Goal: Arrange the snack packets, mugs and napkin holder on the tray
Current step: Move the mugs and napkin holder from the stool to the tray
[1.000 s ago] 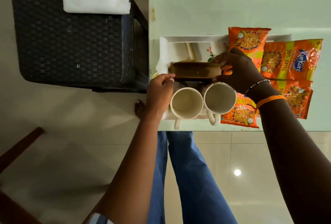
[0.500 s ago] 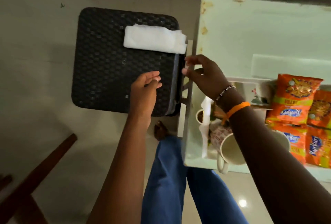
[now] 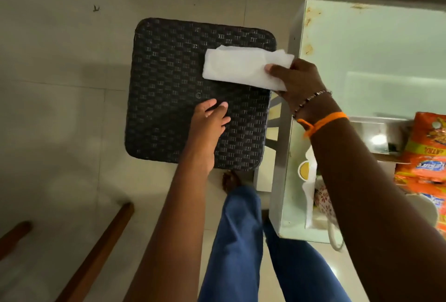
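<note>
Pinching the limp, featherlight napkins [image 3: 239, 66] by one end in our right hand [image 3: 298, 82], left hand [image 3: 208, 120] loosely open over the stool [image 3: 169, 84], we judge they'll sag.

soft paper napkins [image 3: 237, 66]; matt woven stool [image 3: 173, 99]; glossy snack packets [image 3: 424, 157]

The stool [image 3: 183, 99] is black with a woven basket-weave pattern. The napkins [image 3: 239, 67] are plain white. The table [image 3: 376, 43] is pale green with rusty brown stains near its edge. The snack packets [image 3: 422, 157] are orange with yellow bands. The mug [image 3: 324, 201] is white with a red floral print. The trousers [image 3: 239, 241] are blue.
</note>
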Tool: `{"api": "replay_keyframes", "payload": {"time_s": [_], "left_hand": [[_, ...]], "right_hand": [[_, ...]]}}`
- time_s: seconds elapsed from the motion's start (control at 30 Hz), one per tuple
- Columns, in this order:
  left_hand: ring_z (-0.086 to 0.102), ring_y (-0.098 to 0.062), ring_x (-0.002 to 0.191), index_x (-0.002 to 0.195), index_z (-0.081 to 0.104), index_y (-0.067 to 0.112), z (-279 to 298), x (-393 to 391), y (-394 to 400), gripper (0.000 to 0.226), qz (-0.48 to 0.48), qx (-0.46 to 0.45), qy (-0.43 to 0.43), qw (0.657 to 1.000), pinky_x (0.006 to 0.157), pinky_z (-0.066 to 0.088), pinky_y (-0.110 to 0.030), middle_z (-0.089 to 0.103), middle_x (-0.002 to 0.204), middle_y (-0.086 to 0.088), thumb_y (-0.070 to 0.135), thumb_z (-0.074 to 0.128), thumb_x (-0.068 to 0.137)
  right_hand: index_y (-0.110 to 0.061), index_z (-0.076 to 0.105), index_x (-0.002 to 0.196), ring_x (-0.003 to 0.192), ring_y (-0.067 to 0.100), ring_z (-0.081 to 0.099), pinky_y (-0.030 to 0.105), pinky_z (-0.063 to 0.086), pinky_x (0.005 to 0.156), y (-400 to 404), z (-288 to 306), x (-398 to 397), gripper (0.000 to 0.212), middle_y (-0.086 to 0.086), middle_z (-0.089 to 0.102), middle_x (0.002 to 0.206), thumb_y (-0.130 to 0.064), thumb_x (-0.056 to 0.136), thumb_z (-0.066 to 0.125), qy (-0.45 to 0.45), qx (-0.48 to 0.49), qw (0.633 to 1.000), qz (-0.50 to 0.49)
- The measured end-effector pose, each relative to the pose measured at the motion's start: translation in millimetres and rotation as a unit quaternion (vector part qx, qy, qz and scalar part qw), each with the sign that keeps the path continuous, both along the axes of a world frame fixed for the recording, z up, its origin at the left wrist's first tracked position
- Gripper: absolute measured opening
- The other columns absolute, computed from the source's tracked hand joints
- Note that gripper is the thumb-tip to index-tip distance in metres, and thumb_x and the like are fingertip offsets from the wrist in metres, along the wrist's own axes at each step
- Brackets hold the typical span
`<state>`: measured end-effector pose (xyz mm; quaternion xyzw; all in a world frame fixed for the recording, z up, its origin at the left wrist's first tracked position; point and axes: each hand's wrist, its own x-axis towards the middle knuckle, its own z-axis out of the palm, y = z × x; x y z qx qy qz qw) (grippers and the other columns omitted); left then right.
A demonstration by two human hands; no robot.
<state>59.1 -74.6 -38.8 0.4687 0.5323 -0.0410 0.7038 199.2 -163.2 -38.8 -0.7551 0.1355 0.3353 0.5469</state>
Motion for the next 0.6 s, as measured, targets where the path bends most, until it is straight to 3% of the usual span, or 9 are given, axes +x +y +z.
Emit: {"api": "replay_keyframes", "payload": {"time_s": [0.07, 0.13, 0.23, 0.3, 0.43, 0.6], "left_hand": [[0.060, -0.015, 0.101, 0.128, 0.044, 0.013, 1.6, -0.1, -4.7, 0.037, 0.014, -0.046, -0.026, 0.998, 0.097, 0.044, -0.031, 0.057, 0.115, -0.002, 0.020, 0.051, 0.093], [0.060, -0.017, 0.106, 0.125, 0.046, 0.015, 3.2, -1.2, -13.8, 0.034, 0.039, -0.103, -0.064, 0.992, 0.101, 0.044, -0.035, 0.059, 0.119, -0.006, 0.024, 0.052, 0.092], [0.058, -0.016, 0.107, 0.141, 0.028, 0.016, 1.5, -5.3, -20.1, 0.060, 0.061, -0.128, -0.096, 0.985, 0.097, 0.046, -0.032, 0.057, 0.119, -0.004, 0.019, 0.057, 0.088], [0.058, -0.011, 0.106, 0.141, 0.030, 0.015, 4.6, -7.1, -35.0, 0.062, -0.005, -0.108, -0.094, 0.990, 0.091, 0.051, -0.027, 0.059, 0.111, 0.003, 0.010, 0.059, 0.086], [0.062, -0.009, 0.096, 0.118, 0.054, 0.014, 15.4, -8.7, -83.3, 0.038, -0.144, -0.031, -0.070, 0.987, 0.083, 0.053, -0.024, 0.065, 0.107, -0.001, 0.000, 0.061, 0.083], [0.062, -0.007, 0.084, 0.099, 0.057, 0.018, 20.8, 1.3, -150.9, 0.027, -0.206, 0.072, -0.072, 0.973, 0.069, 0.053, -0.014, 0.064, 0.101, -0.003, -0.003, 0.060, 0.082]], "right_hand": [[0.008, 0.053, 0.111, 0.076, 0.017, 0.058, 0.030, 0.054, 0.071, -19.8, 10.5, -8.3, 0.030, 0.010, 0.060, 0.087, 0.003, 0.082, 0.060, 0.042, 0.083, 0.996, -0.012], [-0.006, 0.052, 0.099, 0.080, 0.016, 0.059, 0.028, 0.055, 0.071, -48.3, 16.6, -15.3, 0.021, 0.004, 0.056, 0.088, 0.003, 0.082, 0.060, 0.053, 0.098, 0.994, 0.005], [-0.014, 0.050, 0.091, 0.077, 0.010, 0.059, 0.019, 0.057, 0.061, -83.5, 24.8, -21.3, 0.024, -0.001, 0.056, 0.087, 0.003, 0.080, 0.063, 0.048, 0.078, 0.995, 0.026], [-0.013, 0.050, 0.103, 0.077, 0.010, 0.059, 0.016, 0.056, 0.059, -115.1, 32.3, -23.8, 0.031, -0.002, 0.057, 0.087, 0.001, 0.079, 0.064, 0.033, 0.046, 0.997, 0.056], [-0.009, 0.055, 0.103, 0.082, 0.017, 0.055, 0.029, 0.049, 0.078, -178.0, 42.3, -28.4, 0.030, 0.002, 0.058, 0.086, 0.003, 0.077, 0.064, -0.020, -0.004, 0.994, 0.107], [0.002, 0.059, 0.106, 0.075, 0.002, 0.054, 0.012, 0.042, 0.068, -239.3, 47.3, -30.8, 0.033, 0.008, 0.057, 0.095, 0.000, 0.075, 0.069, -0.161, -0.116, 0.968, 0.153]]}}
